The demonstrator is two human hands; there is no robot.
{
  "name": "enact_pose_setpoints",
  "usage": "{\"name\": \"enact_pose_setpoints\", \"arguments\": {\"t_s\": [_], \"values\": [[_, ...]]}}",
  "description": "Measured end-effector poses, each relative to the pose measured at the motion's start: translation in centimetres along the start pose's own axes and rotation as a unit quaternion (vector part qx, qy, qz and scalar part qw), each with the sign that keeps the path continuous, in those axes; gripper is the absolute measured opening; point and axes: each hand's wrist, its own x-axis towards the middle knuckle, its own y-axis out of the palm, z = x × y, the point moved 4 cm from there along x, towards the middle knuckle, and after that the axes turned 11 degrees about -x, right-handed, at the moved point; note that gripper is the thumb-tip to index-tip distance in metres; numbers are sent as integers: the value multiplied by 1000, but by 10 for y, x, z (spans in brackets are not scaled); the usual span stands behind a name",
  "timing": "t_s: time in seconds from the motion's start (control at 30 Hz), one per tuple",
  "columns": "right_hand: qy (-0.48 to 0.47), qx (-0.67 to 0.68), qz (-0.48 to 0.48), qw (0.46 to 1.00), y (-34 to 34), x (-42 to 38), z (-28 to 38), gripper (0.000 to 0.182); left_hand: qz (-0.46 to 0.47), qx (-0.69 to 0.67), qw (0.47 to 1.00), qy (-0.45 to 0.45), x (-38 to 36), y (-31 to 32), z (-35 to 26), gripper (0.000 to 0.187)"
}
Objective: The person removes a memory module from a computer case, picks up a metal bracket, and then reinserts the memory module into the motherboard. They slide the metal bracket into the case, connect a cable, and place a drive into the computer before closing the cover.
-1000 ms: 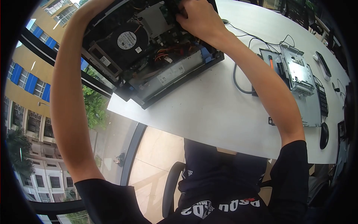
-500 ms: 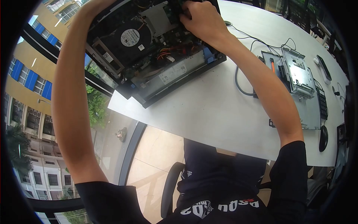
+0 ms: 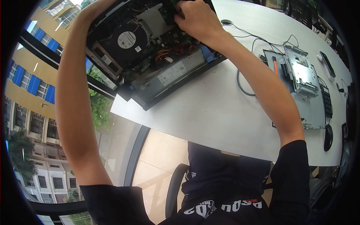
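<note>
An opened desktop computer case (image 3: 176,88) lies on the white table with its inside showing. Within it are a round black fan (image 3: 126,39) with a white label, a silver power supply (image 3: 171,74) and orange wires (image 3: 162,55). My right hand (image 3: 197,19) is at the upper right of the case, thumb and fingers closed together over the circuit board; whatever they pinch is hidden beneath them. My left forearm (image 3: 75,86) stretches along the case's left side, and the left hand itself is cut off by the top edge of the view.
To the right on the table (image 3: 225,123) sit a metal drive bracket (image 3: 304,77) on a flat panel, a black keyboard (image 3: 327,101), a mouse (image 3: 328,137) and a black-and-white device (image 3: 327,66). Cables (image 3: 258,37) run behind my right arm. A window borders the left side.
My right hand has shifted slightly left and up, still at the same part of the case. The whole view has moved a little; the case stays in place on the table.
</note>
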Motion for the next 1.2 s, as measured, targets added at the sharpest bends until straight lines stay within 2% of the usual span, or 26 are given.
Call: {"name": "enact_pose_setpoints", "arguments": {"t_s": [0.07,0.1,0.2,0.23,0.33,0.5,0.83,0.93,1.1,1.2], "values": [[0,-10,-1,1000,-4,0,3,21,-3,-13,1000,-22,24,-9,18,58],[1,-15,-2,1000,-5,0,4,21,16,-31,998,-56,2,-2,3,58],[10,1,2,1000,-6,7,4,20,59,-76,995,-1,23,-3,15,58],[-1,6,-4,1000,-8,7,7,20,47,-45,997,29,25,-6,15,57],[-23,15,-19,999,-16,1,12,20,84,-80,993,-14,25,-2,14,56],[-12,-10,1,1000,-3,4,1,21,29,-18,999,-18,13,-6,5,57],[-11,-6,14,1000,-1,6,3,22,30,-20,999,-28,20,-7,12,57],[19,-15,30,999,0,6,2,22,27,-17,999,-37,21,-6,13,57],[0,-26,38,999,4,11,-1,23,15,-18,998,-61,24,-6,16,57],[3,-29,39,999,2,11,1,24,25,-9,999,-34,5,-5,5,57]]}}
